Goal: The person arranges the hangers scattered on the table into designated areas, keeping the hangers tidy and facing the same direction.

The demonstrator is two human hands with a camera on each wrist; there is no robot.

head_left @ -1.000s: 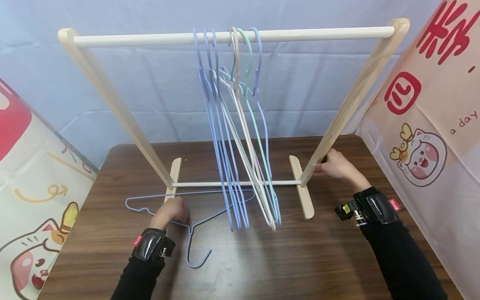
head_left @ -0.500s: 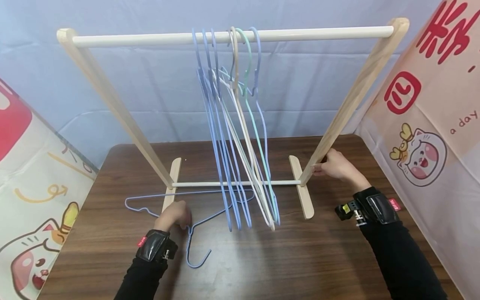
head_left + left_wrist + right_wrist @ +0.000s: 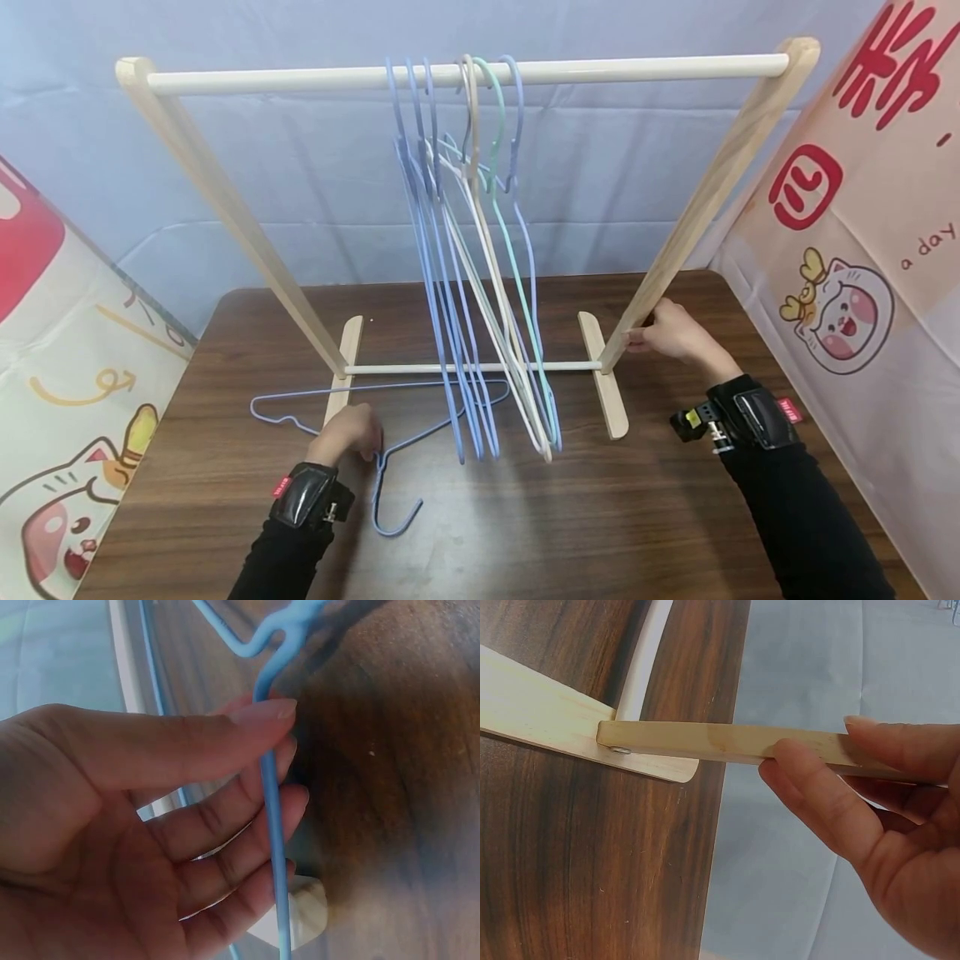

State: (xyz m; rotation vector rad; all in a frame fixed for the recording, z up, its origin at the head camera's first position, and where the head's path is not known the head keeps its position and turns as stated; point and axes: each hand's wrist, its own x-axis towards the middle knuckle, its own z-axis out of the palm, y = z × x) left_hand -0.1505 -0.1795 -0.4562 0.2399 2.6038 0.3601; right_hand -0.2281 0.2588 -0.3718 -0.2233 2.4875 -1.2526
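Observation:
A blue wire hanger [image 3: 415,437] lies on the table in front of the rack, its hook towards the person. My left hand [image 3: 348,432] pinches this hanger near the neck; in the left wrist view the thumb presses the blue wire [image 3: 273,802] against the fingers. At the right, my right hand [image 3: 675,333] holds the lower part of the rack's wooden upright [image 3: 705,192]. In the right wrist view, thumb and fingers lie on either side of that wooden bar [image 3: 697,740]. Several blue, white and green hangers [image 3: 450,308] hang from the middle of the white rail [image 3: 637,70].
The drying rack's left foot [image 3: 339,398] stands just behind the left hand, its right foot [image 3: 615,408] left of the right hand. A thin lower rod [image 3: 397,368] joins them. Printed cloths [image 3: 892,333] flank the brown wooden table [image 3: 585,517], and a pale blue cloth hangs behind.
Over the first half second my left hand shifted slightly to the right along the hanger; since then it has stayed put. My right hand, the rack and the hanging hangers look unchanged.

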